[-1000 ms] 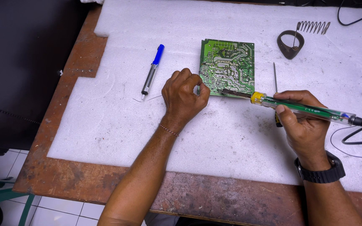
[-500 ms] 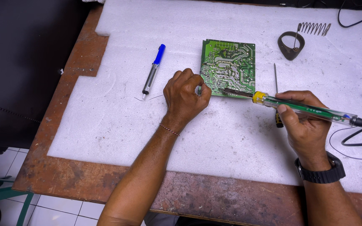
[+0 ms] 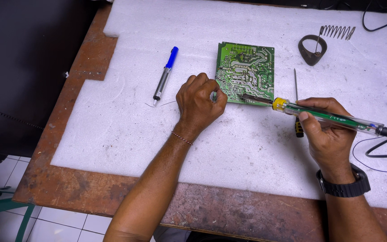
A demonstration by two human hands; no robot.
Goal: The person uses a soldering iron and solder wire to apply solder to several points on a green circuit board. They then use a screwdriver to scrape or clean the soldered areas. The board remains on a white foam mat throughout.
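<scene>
- White foam sheet (image 3: 113,134) covers rusty workbench (image 3: 68,188).
- left hand (image 3: 199,101) curled, fingertips pinched at circuit board (image 3: 247,69) left edge.
- right hand (image 3: 328,134) fingers wrapped around soldering iron (image 3: 323,115), tip touching board's lower edge.
- blue pen-shaped tool (image 3: 165,74) lies nearby.

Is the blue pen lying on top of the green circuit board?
No, the blue pen lies on the white foam sheet, left of the circuit board and apart from it.
</scene>
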